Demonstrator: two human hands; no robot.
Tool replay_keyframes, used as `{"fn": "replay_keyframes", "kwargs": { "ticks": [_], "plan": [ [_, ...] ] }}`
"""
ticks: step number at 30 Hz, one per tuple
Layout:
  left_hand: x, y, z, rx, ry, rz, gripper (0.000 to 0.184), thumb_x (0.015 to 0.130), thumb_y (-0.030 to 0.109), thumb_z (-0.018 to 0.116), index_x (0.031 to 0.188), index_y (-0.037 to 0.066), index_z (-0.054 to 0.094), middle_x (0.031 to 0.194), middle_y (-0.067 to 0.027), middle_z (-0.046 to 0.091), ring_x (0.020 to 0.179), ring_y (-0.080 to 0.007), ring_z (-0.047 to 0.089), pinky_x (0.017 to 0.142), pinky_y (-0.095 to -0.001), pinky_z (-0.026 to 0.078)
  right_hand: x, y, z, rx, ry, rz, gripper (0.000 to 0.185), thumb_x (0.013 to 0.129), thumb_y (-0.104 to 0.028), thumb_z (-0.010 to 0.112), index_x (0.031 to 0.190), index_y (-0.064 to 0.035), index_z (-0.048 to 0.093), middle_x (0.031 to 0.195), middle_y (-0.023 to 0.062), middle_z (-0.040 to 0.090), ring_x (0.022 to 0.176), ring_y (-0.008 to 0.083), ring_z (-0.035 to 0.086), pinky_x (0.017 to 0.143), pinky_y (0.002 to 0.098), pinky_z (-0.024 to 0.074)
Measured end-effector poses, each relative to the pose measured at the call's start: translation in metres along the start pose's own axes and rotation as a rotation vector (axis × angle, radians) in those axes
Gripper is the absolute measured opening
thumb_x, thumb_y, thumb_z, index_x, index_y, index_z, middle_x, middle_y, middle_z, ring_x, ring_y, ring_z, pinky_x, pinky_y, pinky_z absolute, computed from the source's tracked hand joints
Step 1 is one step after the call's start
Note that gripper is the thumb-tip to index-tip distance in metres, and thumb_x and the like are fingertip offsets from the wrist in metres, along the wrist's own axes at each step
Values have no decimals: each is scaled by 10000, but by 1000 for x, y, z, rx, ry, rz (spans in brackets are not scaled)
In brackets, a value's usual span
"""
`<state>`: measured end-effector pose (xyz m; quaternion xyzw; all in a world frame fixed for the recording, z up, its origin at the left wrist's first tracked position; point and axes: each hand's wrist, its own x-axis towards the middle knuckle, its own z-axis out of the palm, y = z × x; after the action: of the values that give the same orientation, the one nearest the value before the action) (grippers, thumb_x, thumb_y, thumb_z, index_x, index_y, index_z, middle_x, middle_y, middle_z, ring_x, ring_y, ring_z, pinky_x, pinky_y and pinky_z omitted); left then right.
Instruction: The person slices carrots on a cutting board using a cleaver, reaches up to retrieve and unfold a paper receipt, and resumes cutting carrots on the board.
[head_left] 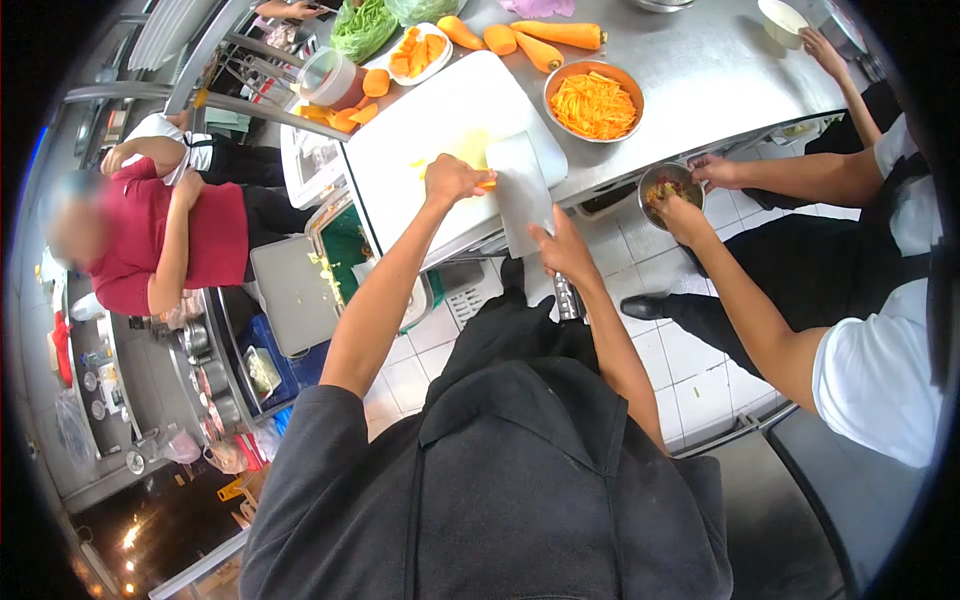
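Note:
A large cleaver [518, 190] is in my right hand [568, 248], its broad blade over the right part of the white cutting board [440, 120]. My left hand [456, 182] has its fingers closed round a small orange piece of carrot [487, 183] on the board, just left of the blade. Yellowish scraps lie beyond my left hand. Right of the board stands a metal bowl [551, 92] full of shredded carrot [593, 106]. Whole peeled carrots [555, 36] lie behind the board, beside a white dish of carrot chunks [417, 54].
At the right a co-worker holds a metal bowl [647, 207] of food; another person's hand holds a pale bowl [782, 20]. A person in a red shirt [210, 228] stands at the left. A plastic tub [331, 78] and leafy greens [364, 32] sit at the back left.

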<state>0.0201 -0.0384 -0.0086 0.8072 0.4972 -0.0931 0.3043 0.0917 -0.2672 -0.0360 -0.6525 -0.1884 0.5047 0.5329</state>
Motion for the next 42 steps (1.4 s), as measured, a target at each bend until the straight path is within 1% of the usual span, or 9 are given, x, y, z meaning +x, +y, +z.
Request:
{"fn": "replay_keyframes", "kwargs": {
  "ticks": [14, 16, 17, 18, 19, 20, 21, 30, 42],
  "plan": [
    [17, -11, 6, 54, -15, 2, 450, 754, 549, 774, 584, 137, 715, 504, 45, 648, 482, -30, 583, 530, -231, 477, 3, 13, 2, 148, -3, -39, 356, 952, -173, 594, 1257, -27, 483, 740, 67, 580, 419, 117, 465, 387, 309, 390],
    [55, -47, 24, 103, -128, 256, 387, 756, 516, 787, 691, 136, 759, 571, 38, 686, 471, -45, 581, 501, -225, 468, 8, 21, 0, 97, 11, -54, 376, 943, -176, 609, 1272, -22, 514, 849, 91, 635, 500, 149, 544, 454, 333, 447],
    [82, -78, 41, 404, 152, 1040, 305, 759, 463, 794, 853, 173, 792, 685, 52, 732, 492, -48, 608, 475, -238, 470, 22, 39, -2, 34, 12, -115, 383, 940, -181, 616, 1281, -26, 536, 899, 87, 652, 537, 160, 572, 491, 337, 476],
    [97, -87, 52, 233, -52, 741, 334, 726, 422, 810, 989, 218, 787, 789, 81, 754, 552, -47, 654, 475, -251, 483, 38, 61, -3, 90, -4, -289, 369, 937, -196, 624, 1264, -33, 575, 999, 69, 673, 627, 170, 614, 561, 342, 509],
    [100, -93, 64, -230, 65, 1190, 448, 742, 588, 695, 1066, 288, 771, 868, 117, 756, 561, -56, 645, 526, -268, 496, 37, 60, -1, 167, -16, -257, 391, 933, -211, 648, 1285, -82, 537, 815, 20, 641, 415, 69, 424, 360, 247, 341],
    [49, -45, 39, -19, -19, 285, 405, 712, 538, 798, 888, 174, 798, 735, 46, 747, 522, -78, 647, 499, -296, 511, 24, 39, -2, 262, -58, -77, 373, 935, -208, 644, 1273, -95, 535, 857, 32, 657, 395, 70, 404, 341, 242, 328],
    [21, -20, 22, -111, 44, 125, 407, 666, 472, 837, 727, 76, 768, 608, -33, 708, 488, -130, 652, 487, -327, 529, 37, 58, -1, 221, -45, -89, 383, 940, -228, 643, 1281, -120, 504, 879, 38, 651, 374, 69, 375, 317, 237, 309],
    [-12, 2, 15, 19, 302, 4, 152, 601, 213, 762, 610, 73, 705, 537, -72, 660, 625, -210, 704, 630, -366, 586, 6, 52, -28, 290, -112, 27, 421, 969, -198, 601, 1325, -114, 394, 819, 71, 567, 345, 89, 336, 294, 249, 307],
    [-15, -22, 14, -37, 252, -60, 402, 813, 452, 713, 766, 53, 704, 735, -128, 709, 772, -286, 712, 744, -417, 562, 29, 48, -47, 257, -102, 1, 488, 962, -222, 619, 1369, -130, 368, 937, 73, 594, 342, 77, 345, 303, 232, 293]
  ]
}}
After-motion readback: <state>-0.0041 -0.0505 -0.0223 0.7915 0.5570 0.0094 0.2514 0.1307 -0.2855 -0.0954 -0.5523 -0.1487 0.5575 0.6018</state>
